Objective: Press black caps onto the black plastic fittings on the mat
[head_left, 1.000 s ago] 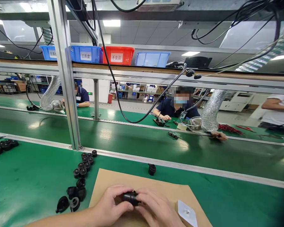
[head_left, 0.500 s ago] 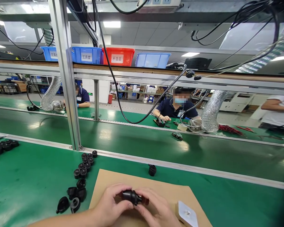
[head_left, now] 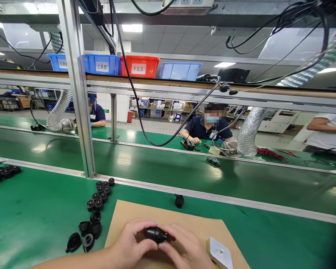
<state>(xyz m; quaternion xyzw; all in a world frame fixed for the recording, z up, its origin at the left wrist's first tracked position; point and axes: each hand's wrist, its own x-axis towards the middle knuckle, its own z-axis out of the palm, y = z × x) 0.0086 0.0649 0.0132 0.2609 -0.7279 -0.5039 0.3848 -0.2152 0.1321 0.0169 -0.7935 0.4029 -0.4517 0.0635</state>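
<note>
Above a brown cardboard sheet, a small rounded black plastic part is held between both hands. My left hand grips its left end with thumb and fingers. On the other end, the fingers and thumb of my right hand are closed, hiding part of it. Beside my right hand, a pale square block with a small mark on top lies on the cardboard sheet. Left of the sheet are several black caps and cup-shaped pieces, with a cluster of round black parts behind them.
A single black part stands past the sheet. More black parts sit at far left. Beyond a metal rail runs a green conveyor carrying a small board-like piece. A metal post rises at left; a co-worker sits opposite.
The black part has turned slightly between my fingers, and less of its right end shows. The board-like piece on the conveyor has shifted a little to the right.
</note>
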